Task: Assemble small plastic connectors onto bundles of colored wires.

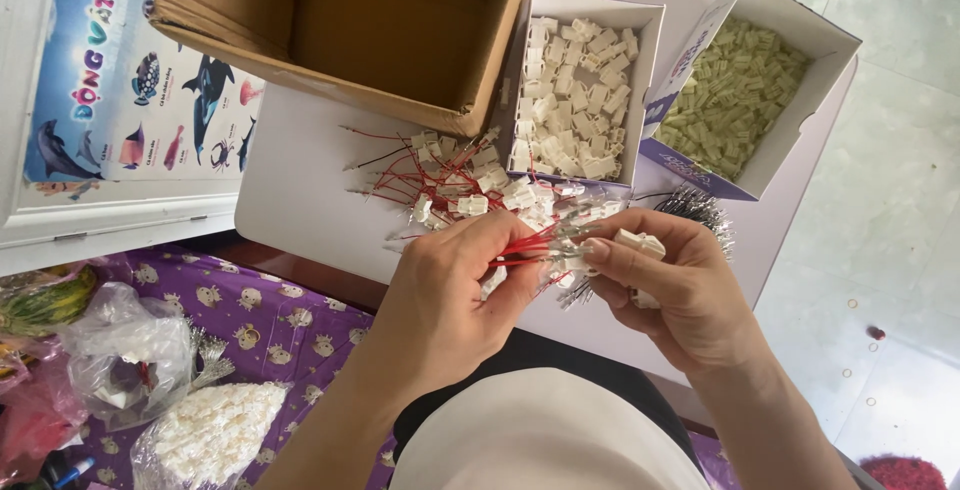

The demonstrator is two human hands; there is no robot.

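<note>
My left hand (455, 285) grips a bundle of red wires (528, 243) with metal tips pointing right. My right hand (672, 285) pinches a small white plastic connector (640, 243) at the wire tips and keeps a few more in the palm. Just beyond my hands lies a pile of finished red-and-black wires with white connectors (455, 178) on a white board (300, 190). A bunch of dark wires with metal ends (700, 208) lies behind my right hand.
A white box of white connectors (578, 90) and a box of pale green connectors (735, 90) stand at the back. A brown cardboard box (340, 20) sits back left. Plastic bags of parts (205, 430) lie on a purple cloth (260, 320) at my left.
</note>
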